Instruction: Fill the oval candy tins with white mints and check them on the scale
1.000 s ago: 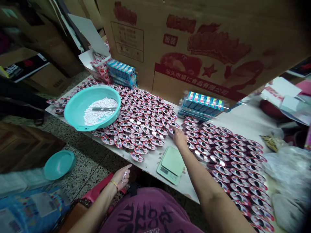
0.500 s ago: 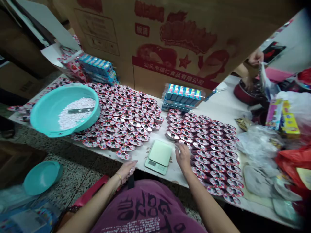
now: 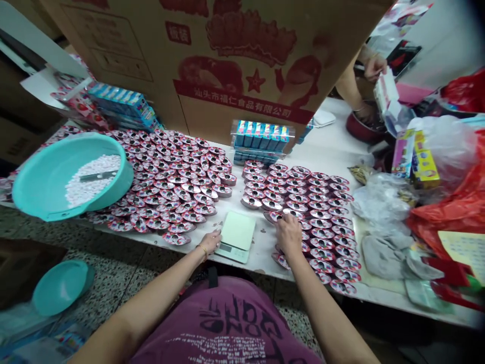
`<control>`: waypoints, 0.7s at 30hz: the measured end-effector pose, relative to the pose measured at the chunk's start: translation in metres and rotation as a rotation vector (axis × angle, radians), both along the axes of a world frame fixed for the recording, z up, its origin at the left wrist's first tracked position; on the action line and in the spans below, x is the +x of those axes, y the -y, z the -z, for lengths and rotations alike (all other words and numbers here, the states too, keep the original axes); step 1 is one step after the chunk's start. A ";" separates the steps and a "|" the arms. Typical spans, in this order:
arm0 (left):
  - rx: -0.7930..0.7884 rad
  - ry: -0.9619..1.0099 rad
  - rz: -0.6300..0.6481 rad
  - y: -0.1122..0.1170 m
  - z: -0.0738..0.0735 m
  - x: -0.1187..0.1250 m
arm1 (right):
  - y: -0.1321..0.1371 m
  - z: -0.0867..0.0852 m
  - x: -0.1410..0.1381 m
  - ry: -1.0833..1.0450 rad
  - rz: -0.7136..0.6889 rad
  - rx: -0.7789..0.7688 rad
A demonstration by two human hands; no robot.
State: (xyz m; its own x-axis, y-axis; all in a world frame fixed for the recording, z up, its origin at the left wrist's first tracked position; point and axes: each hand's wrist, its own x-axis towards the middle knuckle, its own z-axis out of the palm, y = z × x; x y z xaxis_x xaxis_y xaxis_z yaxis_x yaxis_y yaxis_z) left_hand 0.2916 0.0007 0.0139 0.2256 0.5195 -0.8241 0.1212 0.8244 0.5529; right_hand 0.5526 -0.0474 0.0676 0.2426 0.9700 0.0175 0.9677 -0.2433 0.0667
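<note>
At the near edge of the white table (image 3: pixel 261 258), the right hand (image 3: pixel 290 236) is held with its fingers (image 3: pixel 285 222) curled down onto an oval foil-lidded cup (image 3: pixel 273 217), which lies tilted at the inner end of the right block of rows; whether it is gripped or merely touched cannot be told. The left hand (image 3: pixel 209 241) is kept bunched just beside a digital scale (image 3: pixel 237 236), and anything in its fingers is hidden. Cups are best taken by the rim with the fingertips, so that neighbouring rows are left undisturbed and the scale is not leaned on. Further cups (image 3: pixel 170 189) are laid in overlapping rows to the left, around a teal basin (image 3: pixel 22 187) of white tablets (image 3: pixel 93 179) with a flat blade (image 3: pixel 98 176) on them. Film-wrapped boxes (image 3: pixel 259 136) are stood against a printed carton (image 3: pixel 235 65), and a white box (image 3: pixel 386 91) is held by a co-worker's hand (image 3: pixel 375 68) beyond.
</note>
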 end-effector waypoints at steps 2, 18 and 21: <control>-0.016 0.015 0.003 0.006 0.003 0.016 | 0.014 -0.011 -0.005 -0.023 -0.046 0.006; -0.469 0.498 -0.272 0.032 -0.042 -0.005 | 0.035 -0.039 -0.123 -0.433 -0.629 -0.178; -0.544 0.517 -0.338 0.042 -0.048 -0.014 | 0.032 -0.034 -0.155 -0.450 -0.740 -0.231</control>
State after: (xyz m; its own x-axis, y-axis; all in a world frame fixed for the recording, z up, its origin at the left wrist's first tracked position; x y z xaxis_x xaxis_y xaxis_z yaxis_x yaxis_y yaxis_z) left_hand 0.2776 -0.0409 0.0615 0.5484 0.1850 -0.8155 -0.3418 0.9396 -0.0168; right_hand 0.3980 -0.0791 0.1021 -0.5096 0.8483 -0.1437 0.8178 0.4258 -0.3871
